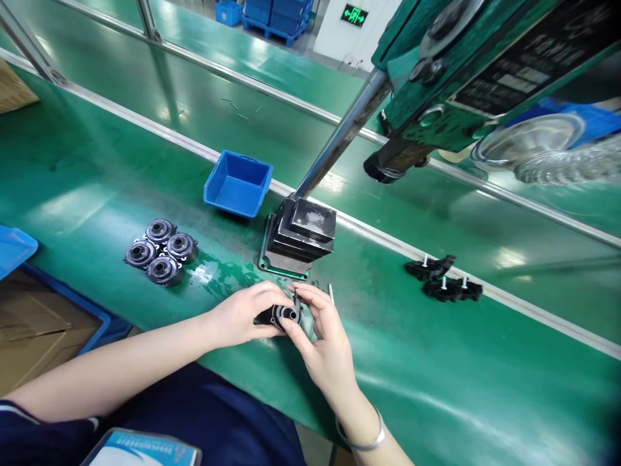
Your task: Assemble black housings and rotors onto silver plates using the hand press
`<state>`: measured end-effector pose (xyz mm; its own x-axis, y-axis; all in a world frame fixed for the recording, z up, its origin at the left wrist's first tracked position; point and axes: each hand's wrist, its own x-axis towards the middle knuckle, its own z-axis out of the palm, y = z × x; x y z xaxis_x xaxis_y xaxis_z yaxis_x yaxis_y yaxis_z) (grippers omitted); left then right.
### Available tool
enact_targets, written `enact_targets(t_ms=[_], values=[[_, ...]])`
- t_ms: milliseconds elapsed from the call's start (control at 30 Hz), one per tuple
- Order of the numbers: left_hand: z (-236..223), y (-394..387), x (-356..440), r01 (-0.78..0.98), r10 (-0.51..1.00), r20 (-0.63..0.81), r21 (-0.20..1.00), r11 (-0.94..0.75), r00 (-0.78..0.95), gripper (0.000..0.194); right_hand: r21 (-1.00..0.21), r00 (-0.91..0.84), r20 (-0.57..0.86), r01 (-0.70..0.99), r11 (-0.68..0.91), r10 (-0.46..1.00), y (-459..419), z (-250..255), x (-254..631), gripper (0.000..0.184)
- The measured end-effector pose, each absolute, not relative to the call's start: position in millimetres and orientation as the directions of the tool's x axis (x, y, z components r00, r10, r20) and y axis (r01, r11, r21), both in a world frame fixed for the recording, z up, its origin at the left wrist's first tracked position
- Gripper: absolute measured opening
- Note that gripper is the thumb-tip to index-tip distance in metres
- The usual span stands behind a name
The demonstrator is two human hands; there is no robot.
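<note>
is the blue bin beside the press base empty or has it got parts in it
Empty: the blue bin shows only its bare inner floor.

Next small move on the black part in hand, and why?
Probably ease down the dark piece at the right hand: it seems to stand up at the edge of the round housing, which the left hand grips.

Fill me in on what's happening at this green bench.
A person's left hand and right hand hold a round black housing low over the green workbench, in front of a green metal press. Four similar black round housings sit grouped on the left, beyond them a blue plastic bin. Several black parts with white pins lie on the right.
</note>
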<state>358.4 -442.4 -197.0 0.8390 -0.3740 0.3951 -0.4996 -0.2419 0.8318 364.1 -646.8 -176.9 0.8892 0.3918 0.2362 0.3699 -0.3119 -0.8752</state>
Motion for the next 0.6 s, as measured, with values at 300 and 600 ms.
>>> enact_targets(t_ms=[300, 600], values=[[-197, -441, 359, -0.493, -0.362, 0.391, 0.831, -0.258, 0.847, 0.041, -0.87, 0.892, 0.267, 0.386, -0.307, 0.365, -643, -179, 366, 0.04], [-195, -443, 353, -0.492, -0.35, 0.376, 0.796, -0.353, 0.858, 0.044, -0.815, 0.86, 0.27, 0.444, -0.373, 0.433, -646, -171, 373, 0.046]])
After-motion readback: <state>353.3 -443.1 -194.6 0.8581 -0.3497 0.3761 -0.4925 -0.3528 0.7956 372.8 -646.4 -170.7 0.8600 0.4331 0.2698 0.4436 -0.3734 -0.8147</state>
